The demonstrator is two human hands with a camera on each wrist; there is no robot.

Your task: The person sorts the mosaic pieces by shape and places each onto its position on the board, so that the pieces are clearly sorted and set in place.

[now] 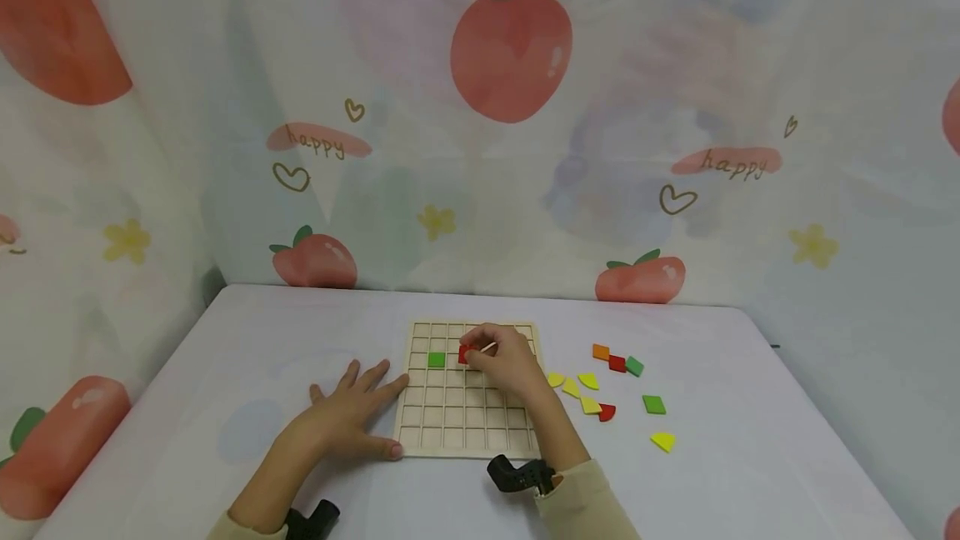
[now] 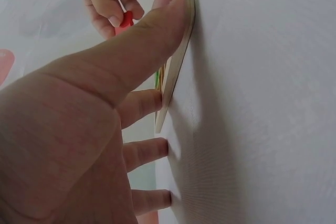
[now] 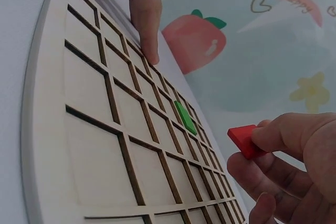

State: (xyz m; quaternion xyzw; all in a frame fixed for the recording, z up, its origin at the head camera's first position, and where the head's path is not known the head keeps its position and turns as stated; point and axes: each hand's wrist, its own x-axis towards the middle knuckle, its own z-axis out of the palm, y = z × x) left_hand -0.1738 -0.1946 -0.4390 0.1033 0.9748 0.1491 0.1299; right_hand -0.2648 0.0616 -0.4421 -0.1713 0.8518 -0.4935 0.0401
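A pale wooden grid board lies on the white table, with one green square tile in a cell of its upper left part. Between thumb and fingers my right hand pinches a red square tile; the right wrist view shows it held above the board, apart from the cells. My left hand lies spread at the board's left side. Its thumb and index fingertip touch the board's edge, while other fingertips rest on the table in the left wrist view.
Right of the board lie loose tiles: several yellow pieces, a red quarter-round piece, an orange square, a red square and green squares. A printed fruit-pattern cloth hangs behind the table.
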